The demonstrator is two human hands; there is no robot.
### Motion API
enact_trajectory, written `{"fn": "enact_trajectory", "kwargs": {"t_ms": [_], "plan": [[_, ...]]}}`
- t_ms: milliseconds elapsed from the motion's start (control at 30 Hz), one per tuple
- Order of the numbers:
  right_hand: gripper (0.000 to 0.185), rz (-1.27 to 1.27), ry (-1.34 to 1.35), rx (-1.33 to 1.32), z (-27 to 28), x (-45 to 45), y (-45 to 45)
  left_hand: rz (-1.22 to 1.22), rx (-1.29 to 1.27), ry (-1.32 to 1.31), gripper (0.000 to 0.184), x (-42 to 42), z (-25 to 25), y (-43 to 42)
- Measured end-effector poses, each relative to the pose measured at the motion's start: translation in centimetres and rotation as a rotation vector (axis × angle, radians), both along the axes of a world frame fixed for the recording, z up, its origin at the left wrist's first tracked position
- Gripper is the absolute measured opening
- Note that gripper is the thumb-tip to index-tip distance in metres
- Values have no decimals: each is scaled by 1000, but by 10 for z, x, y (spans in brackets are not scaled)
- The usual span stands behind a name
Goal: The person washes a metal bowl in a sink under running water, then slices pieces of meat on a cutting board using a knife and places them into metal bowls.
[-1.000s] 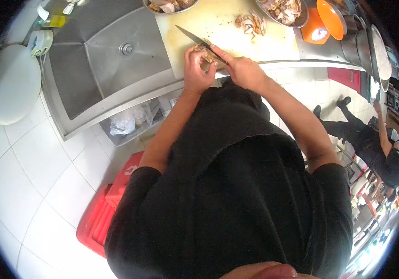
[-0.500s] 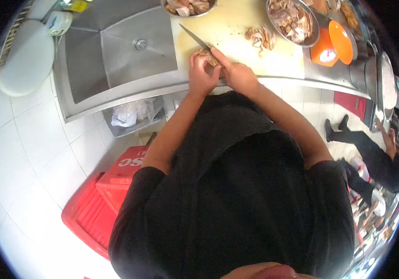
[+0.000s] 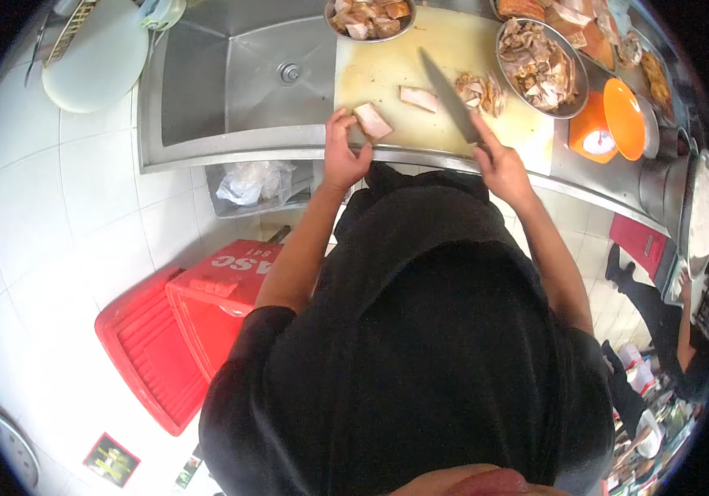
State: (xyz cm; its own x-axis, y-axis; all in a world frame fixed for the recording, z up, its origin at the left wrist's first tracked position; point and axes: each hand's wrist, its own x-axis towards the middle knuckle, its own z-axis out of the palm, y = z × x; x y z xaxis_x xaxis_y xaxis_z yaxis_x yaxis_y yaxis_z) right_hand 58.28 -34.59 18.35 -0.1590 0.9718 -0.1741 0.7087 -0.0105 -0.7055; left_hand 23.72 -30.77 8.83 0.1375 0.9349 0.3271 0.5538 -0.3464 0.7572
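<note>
My right hand (image 3: 505, 172) grips a knife (image 3: 447, 97) by its handle, index finger along the top, with the blade pointing up and left over the cutting board (image 3: 420, 70). A pale slab of cooked meat (image 3: 372, 122) lies near the board's front left edge. Beside it is my left hand (image 3: 346, 155), thumb and fingers apart; whether a fingertip touches the slab I cannot tell. Another meat piece (image 3: 418, 99) rests between slab and blade. Small meat scraps (image 3: 482, 93) are piled to the right of the blade.
Metal bowls of cut meat stand at the back (image 3: 370, 35) and the right (image 3: 579, 93). Further right is an orange scale (image 3: 592, 132). A steel sink (image 3: 247, 107) adjoins the board. A red crate (image 3: 222, 285) stands below left. Another person (image 3: 660, 322) is at far right.
My hands have moved apart, the right one going right with the knife. The meat my left hand held now lies on the board, with a second piece visible. The camera view has shifted.
</note>
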Motion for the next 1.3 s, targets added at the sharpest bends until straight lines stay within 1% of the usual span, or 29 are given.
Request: {"fn": "enact_trajectory", "kwargs": {"t_ms": [33,67,167,267,367,400,500,600,700,800,900,1000,1100,1200,1300], "plan": [[76,-64,43,-10,1,3,-1,15,6,17,59,-4,2,0],[76,-103,26,-114,1,7,0,22,11,30,61,-5,3,1],[75,-14,-39,26,-28,16,-6,17,131,146,56,7,28,8],[74,-7,-133,-65,-21,18,-3,-98,138,176,41,46,57,27],[73,10,-108,-38,-27,23,-4,-262,100,204,28,74,52,49],[73,23,-126,-34,-26,24,-3,-286,197,266,19,83,49,56],[73,48,-155,-32,-18,22,-3,-342,115,318,15,93,29,71],[72,95,-156,-29,-5,16,-7,-355,151,313,13,90,18,77],[73,147,-166,-37,-3,18,-15,-388,150,219,14,82,13,80],[73,140,-111,53,-1,21,-22,-387,150,220,17,78,9,77],[72,88,-143,19,3,18,-18,-285,134,199,26,78,10,70],[72,111,-233,-48,1,15,-6,-251,53,250,33,71,16,67],[71,118,-264,-54,5,11,-2,-166,147,257,44,47,28,60],[72,93,-236,-62,-8,16,-2,-84,130,285,56,21,50,44],[72,94,-246,-93,-6,17,-2,-146,-60,292,67,7,49,28]]}}
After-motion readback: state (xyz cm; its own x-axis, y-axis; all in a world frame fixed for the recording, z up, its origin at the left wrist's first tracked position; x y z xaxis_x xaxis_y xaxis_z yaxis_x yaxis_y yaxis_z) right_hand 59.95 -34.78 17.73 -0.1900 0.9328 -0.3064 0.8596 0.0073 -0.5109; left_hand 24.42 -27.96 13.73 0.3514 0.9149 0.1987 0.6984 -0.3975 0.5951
